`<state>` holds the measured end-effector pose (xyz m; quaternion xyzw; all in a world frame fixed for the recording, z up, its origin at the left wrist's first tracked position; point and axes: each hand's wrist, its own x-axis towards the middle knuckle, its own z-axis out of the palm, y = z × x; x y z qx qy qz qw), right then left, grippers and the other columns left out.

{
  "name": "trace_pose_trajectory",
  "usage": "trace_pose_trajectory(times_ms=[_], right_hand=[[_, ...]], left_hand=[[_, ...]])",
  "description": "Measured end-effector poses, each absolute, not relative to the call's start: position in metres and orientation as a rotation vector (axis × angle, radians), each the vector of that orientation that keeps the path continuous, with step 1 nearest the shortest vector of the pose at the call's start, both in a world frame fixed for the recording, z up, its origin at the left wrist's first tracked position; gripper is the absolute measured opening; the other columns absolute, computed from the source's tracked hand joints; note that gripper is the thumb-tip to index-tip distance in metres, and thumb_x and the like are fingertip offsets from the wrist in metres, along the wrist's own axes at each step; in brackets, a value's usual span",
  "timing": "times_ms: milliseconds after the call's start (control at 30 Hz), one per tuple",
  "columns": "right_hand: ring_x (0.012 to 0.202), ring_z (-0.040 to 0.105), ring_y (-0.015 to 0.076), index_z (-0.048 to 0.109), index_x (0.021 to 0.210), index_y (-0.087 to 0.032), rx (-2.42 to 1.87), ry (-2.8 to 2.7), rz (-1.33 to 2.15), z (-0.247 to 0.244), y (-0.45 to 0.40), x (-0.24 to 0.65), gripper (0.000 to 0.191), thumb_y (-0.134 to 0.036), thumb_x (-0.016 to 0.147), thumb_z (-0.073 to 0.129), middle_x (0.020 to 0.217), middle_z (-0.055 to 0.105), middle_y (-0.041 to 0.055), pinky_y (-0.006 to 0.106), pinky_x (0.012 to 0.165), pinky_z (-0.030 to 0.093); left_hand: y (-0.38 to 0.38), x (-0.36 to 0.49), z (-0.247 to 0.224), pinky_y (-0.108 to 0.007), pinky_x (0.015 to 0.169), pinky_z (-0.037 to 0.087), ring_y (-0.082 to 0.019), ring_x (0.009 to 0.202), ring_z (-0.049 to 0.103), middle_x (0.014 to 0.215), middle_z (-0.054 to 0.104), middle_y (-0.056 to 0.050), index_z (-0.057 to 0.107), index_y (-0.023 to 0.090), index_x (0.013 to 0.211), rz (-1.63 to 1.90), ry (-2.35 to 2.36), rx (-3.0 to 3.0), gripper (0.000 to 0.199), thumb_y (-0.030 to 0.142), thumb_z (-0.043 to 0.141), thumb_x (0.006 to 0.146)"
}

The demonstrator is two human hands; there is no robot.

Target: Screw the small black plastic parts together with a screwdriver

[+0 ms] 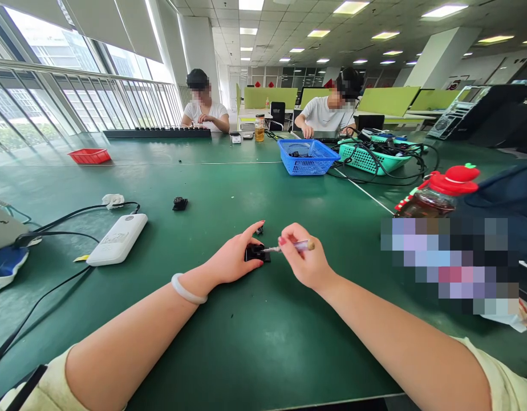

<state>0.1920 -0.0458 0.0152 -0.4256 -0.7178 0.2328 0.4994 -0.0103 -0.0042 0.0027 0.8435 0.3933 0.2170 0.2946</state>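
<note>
My left hand (235, 260) pinned the black part (258, 253) to the mat (229, 342); my right hand (304, 260) gripped the screwdriver (289, 247), tip at it. Driving seemed underway; steady downward pressure was needed next.

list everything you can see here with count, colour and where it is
small part: 1, black, table centre, under left hand
small screwdriver: 1, clear handle, in right hand, tip on the part
second small part: 1, black, left of centre
power bank: 1, white, left, cabled
blue basket: 1, blue, far centre
teal basket: 1, teal, far right, holds cables
red tray: 1, red, far left
bottle: 1, red lid, right
jar: 1, amber, far centre
table: 1, green
people: 2, white shirts, far side
left hand: 1, white bangle
right hand: 1
</note>
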Motion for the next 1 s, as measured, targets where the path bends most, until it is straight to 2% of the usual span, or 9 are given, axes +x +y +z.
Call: trace_pose_trajectory(times_ms=[100, 233, 433, 733, 867, 1000], right_hand=[[0.046, 0.036, 0.0081, 0.042, 0.076, -0.023, -1.028, -1.935, 0.529, 0.016, -0.048, 0.189, 0.02, -0.034, 0.09, 0.051, 0.055, 0.042, -0.0081, 0.022, 0.048, 0.032], [0.048, 0.039, 0.0083, 0.045, 0.075, -0.023, -1.056, -1.916, 0.552, 0.013, -0.046, 0.188, 0.019, -0.033, 0.087, 0.056, 0.058, 0.048, -0.0071, 0.021, 0.049, 0.035], [0.059, 0.053, 0.0107, 0.062, 0.086, -0.021, -0.986, -1.804, 0.578, 0.01, -0.039, 0.19, 0.009, -0.03, 0.087, 0.062, 0.084, 0.066, 0.0015, 0.025, 0.057, 0.047], [0.066, 0.058, 0.015, 0.058, 0.087, -0.021, -0.94, -1.605, 0.533, 0.009, -0.039, 0.2, 0.025, -0.045, 0.094, 0.053, 0.078, 0.063, 0.003, 0.031, 0.066, 0.052], [0.067, 0.059, 0.0145, 0.057, 0.093, -0.021, -0.931, -1.685, 0.527, 0.005, -0.038, 0.197, 0.018, -0.038, 0.094, 0.053, 0.081, 0.064, 0.003, 0.03, 0.066, 0.052], [0.067, 0.059, 0.0131, 0.057, 0.09, -0.021, -0.93, -1.775, 0.485, 0.009, -0.039, 0.193, 0.009, -0.029, 0.092, 0.054, 0.081, 0.064, 0.0022, 0.026, 0.061, 0.05]], left_hand=[[-0.004, -0.01, 0.001, -0.04, 0.096, 0.048, -0.022, 0.105, 0.064, 0.118, 0.069, -0.006, 0.022, 0.028, 0.154, 0.594, 1.036, 2.245, 0.083, 0.03, 0.064, 0.082], [-0.005, -0.009, 0.001, -0.039, 0.094, 0.049, -0.021, 0.103, 0.064, 0.117, 0.068, -0.006, 0.026, 0.027, 0.153, 0.621, 1.044, 2.254, 0.08, 0.032, 0.064, 0.083], [-0.006, -0.01, 0.003, -0.038, 0.094, 0.049, -0.021, 0.103, 0.064, 0.118, 0.069, -0.006, 0.024, 0.027, 0.153, 0.611, 1.013, 2.259, 0.081, 0.029, 0.063, 0.083], [-0.007, -0.01, 0.006, -0.039, 0.099, 0.047, -0.023, 0.108, 0.064, 0.116, 0.07, -0.005, 0.022, 0.03, 0.154, 0.584, 1.054, 2.264, 0.083, 0.031, 0.065, 0.083], [-0.006, -0.01, 0.005, -0.039, 0.099, 0.047, -0.023, 0.108, 0.063, 0.116, 0.07, -0.004, 0.023, 0.03, 0.154, 0.588, 1.062, 2.273, 0.083, 0.032, 0.065, 0.083], [-0.005, -0.011, 0.002, -0.039, 0.097, 0.047, -0.023, 0.107, 0.063, 0.116, 0.07, -0.004, 0.023, 0.03, 0.154, 0.582, 1.044, 2.291, 0.083, 0.032, 0.065, 0.083]])
